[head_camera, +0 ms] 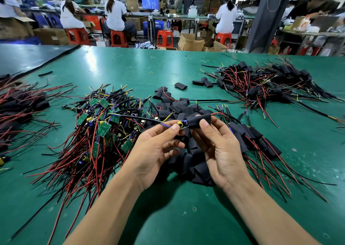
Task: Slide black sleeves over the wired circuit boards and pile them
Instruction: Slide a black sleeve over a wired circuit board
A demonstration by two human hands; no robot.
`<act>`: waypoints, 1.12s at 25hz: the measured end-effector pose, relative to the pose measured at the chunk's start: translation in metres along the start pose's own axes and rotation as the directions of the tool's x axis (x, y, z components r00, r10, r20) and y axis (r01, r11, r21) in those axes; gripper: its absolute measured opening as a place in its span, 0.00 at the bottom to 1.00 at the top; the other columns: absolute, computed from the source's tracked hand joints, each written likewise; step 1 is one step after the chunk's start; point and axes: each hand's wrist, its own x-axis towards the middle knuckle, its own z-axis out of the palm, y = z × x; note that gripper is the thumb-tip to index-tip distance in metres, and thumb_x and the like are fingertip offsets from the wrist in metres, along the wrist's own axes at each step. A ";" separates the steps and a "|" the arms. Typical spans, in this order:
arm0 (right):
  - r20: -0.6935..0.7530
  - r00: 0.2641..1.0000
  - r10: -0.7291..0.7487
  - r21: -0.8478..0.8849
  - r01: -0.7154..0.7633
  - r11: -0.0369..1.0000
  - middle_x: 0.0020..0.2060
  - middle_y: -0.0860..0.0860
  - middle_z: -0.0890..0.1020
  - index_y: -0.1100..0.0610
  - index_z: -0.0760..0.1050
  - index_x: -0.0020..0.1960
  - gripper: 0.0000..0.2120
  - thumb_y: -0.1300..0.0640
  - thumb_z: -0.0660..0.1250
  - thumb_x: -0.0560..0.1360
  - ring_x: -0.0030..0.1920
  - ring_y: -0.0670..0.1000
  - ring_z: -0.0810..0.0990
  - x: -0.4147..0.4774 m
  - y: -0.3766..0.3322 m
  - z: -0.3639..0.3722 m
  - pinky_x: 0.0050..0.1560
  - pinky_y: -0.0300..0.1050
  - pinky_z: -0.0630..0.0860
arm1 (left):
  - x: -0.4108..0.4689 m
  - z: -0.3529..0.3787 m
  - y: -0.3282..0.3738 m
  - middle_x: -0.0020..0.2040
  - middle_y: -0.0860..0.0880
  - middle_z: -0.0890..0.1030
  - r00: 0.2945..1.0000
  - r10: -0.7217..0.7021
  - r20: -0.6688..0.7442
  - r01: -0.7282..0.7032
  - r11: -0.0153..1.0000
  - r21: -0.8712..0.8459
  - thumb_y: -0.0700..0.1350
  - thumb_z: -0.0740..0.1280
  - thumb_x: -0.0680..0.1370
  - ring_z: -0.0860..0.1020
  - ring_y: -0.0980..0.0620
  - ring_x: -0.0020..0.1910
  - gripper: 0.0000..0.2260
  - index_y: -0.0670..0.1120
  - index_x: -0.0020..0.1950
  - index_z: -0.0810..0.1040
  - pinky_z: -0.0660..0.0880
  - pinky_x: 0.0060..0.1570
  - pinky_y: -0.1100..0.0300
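1. Plainly, the wired circuit board [183, 125] is in our hands just above the heap of loose sleeves [197, 168], near the middle of the counter [130, 67]. One end sits inside a black sleeve [200, 120]. Its yellow part and a strip of board are not yet covered.
2. Our left hand [156, 147] pinches the bare end and its blue wire between thumb and forefinger. We judge this keeps the board stiff while it is fed in.
3. Our right hand [222, 151] is clamped on the sleeve between thumb and fingers, probably to keep its mouth in line with the board. Red and black wires trail out of the far end, to the right.
4. Stock lies within easy reach. The tangle of bare green boards [100, 125] is just to the left and the sleeves are under our hands. A small pile of sleeved pieces [252, 136] is just to the right, and this one likely joins it.
5. Farther off, a larger sleeved pile [261, 82] sits at the far right and another bundle [22, 103] at the left edge. A few stray sleeves lie between them.
6. The counter is green, scuffed with pale specks and glossy under the lights. A dark sheet [28, 58] covers its far left corner, and a yellow rubber band [151, 73] lies alone.
7. Beyond is a workshop. People in white tops [115, 11] sit on red stools [117, 38] at benches, backs to us. Cardboard boxes [190, 42] stand on the floor, and a dark pillar [265, 17] rises at the right.
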 end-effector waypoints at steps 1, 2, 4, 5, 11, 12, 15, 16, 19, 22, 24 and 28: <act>0.003 1.000 0.004 0.005 -0.004 1.000 0.44 0.52 0.87 0.61 0.76 0.56 0.18 0.62 0.72 0.67 0.44 0.47 0.85 0.000 0.000 -0.001 0.47 0.40 0.82 | 0.000 0.000 -0.001 0.39 0.50 0.84 1.000 -0.009 0.001 0.009 1.000 -0.004 0.47 0.72 0.68 0.80 0.55 0.30 0.06 0.50 0.43 0.87 0.75 0.33 0.65; 0.004 1.000 0.013 0.007 -0.013 1.000 0.44 0.53 0.87 0.61 0.76 0.55 0.16 0.62 0.72 0.67 0.43 0.47 0.85 0.000 0.000 -0.001 0.46 0.40 0.82 | 0.001 0.000 -0.001 0.39 0.50 0.84 1.000 -0.016 0.002 0.016 1.000 -0.006 0.47 0.72 0.68 0.80 0.55 0.30 0.06 0.51 0.43 0.87 0.75 0.34 0.65; 0.009 0.999 0.040 -0.008 -0.040 0.999 0.47 0.56 0.86 0.62 0.77 0.56 0.17 0.62 0.72 0.68 0.44 0.49 0.85 -0.002 0.001 0.000 0.47 0.41 0.82 | 0.001 -0.002 -0.001 0.40 0.50 0.84 1.000 -0.023 0.002 0.023 1.000 -0.004 0.47 0.73 0.68 0.80 0.55 0.31 0.06 0.50 0.44 0.87 0.75 0.33 0.65; 0.014 0.999 0.048 -0.021 -0.048 0.999 0.49 0.58 0.86 0.64 0.76 0.59 0.20 0.62 0.73 0.68 0.45 0.51 0.85 -0.003 0.002 0.001 0.49 0.42 0.83 | 0.001 -0.002 -0.001 0.40 0.50 0.84 1.000 -0.026 0.001 0.026 1.000 0.003 0.47 0.73 0.68 0.80 0.55 0.31 0.07 0.50 0.44 0.86 0.75 0.33 0.65; 0.045 0.997 0.056 -0.049 -0.054 0.997 0.47 0.57 0.86 0.63 0.75 0.58 0.20 0.62 0.73 0.67 0.47 0.52 0.86 -0.006 0.003 0.002 0.52 0.44 0.83 | 0.001 -0.002 -0.002 0.41 0.49 0.83 0.999 0.025 -0.039 -0.024 0.999 0.030 0.48 0.76 0.63 0.79 0.54 0.30 0.16 0.49 0.50 0.82 0.74 0.30 0.65; 0.054 0.996 0.065 -0.060 -0.062 0.996 0.48 0.58 0.86 0.62 0.75 0.57 0.19 0.61 0.73 0.67 0.47 0.53 0.85 -0.007 0.003 0.003 0.53 0.45 0.82 | 0.001 -0.002 -0.002 0.41 0.49 0.83 0.999 0.022 -0.035 -0.022 1.000 0.019 0.48 0.77 0.63 0.79 0.54 0.30 0.17 0.49 0.51 0.81 0.74 0.29 0.65; 0.094 0.989 0.114 -0.052 -0.109 0.993 0.50 0.60 0.85 0.62 0.75 0.58 0.18 0.61 0.71 0.69 0.46 0.54 0.86 -0.010 0.004 0.005 0.48 0.45 0.83 | -0.001 -0.003 0.000 0.41 0.50 0.83 0.999 -0.035 0.028 0.035 0.999 -0.005 0.50 0.76 0.63 0.80 0.54 0.31 0.15 0.52 0.48 0.84 0.75 0.30 0.64; 0.103 0.986 0.131 -0.035 -0.128 0.991 0.50 0.60 0.85 0.62 0.76 0.58 0.18 0.61 0.71 0.70 0.46 0.54 0.87 -0.010 0.003 0.006 0.46 0.43 0.83 | -0.001 -0.003 0.001 0.41 0.51 0.84 0.998 -0.048 0.048 0.048 0.999 -0.002 0.51 0.76 0.63 0.81 0.54 0.32 0.15 0.53 0.49 0.86 0.76 0.31 0.65; 0.113 0.981 0.157 -0.001 -0.158 0.987 0.55 0.63 0.84 0.63 0.76 0.63 0.22 0.58 0.71 0.71 0.47 0.56 0.86 -0.010 -0.001 0.007 0.48 0.44 0.83 | -0.001 -0.005 0.003 0.45 0.49 0.86 0.995 -0.053 0.087 0.053 0.999 -0.002 0.51 0.75 0.65 0.83 0.53 0.35 0.16 0.53 0.52 0.86 0.77 0.33 0.65; 0.106 0.977 0.185 0.033 -0.190 0.981 0.49 0.61 0.86 0.62 0.79 0.58 0.19 0.49 0.67 0.73 0.45 0.56 0.87 -0.009 -0.004 0.008 0.46 0.45 0.84 | -0.002 -0.005 0.003 0.45 0.50 0.86 0.994 -0.038 0.102 0.036 0.999 0.026 0.51 0.75 0.65 0.84 0.53 0.36 0.17 0.53 0.53 0.86 0.76 0.36 0.65; 0.069 0.981 0.183 0.031 -0.186 0.982 0.47 0.61 0.86 0.59 0.80 0.55 0.17 0.48 0.66 0.73 0.44 0.55 0.87 -0.008 -0.004 0.009 0.43 0.45 0.83 | -0.001 -0.004 0.000 0.44 0.49 0.85 0.996 -0.017 0.086 0.011 0.997 0.071 0.51 0.75 0.65 0.83 0.53 0.36 0.18 0.52 0.54 0.86 0.75 0.35 0.65; 0.089 0.980 0.177 0.001 -0.178 0.984 0.52 0.65 0.84 0.58 0.79 0.54 0.14 0.50 0.65 0.74 0.46 0.57 0.87 -0.009 0.000 0.009 0.45 0.45 0.83 | 0.000 -0.004 -0.003 0.40 0.48 0.84 0.999 0.016 0.029 -0.018 0.997 0.069 0.48 0.74 0.66 0.81 0.52 0.32 0.12 0.51 0.49 0.86 0.73 0.30 0.66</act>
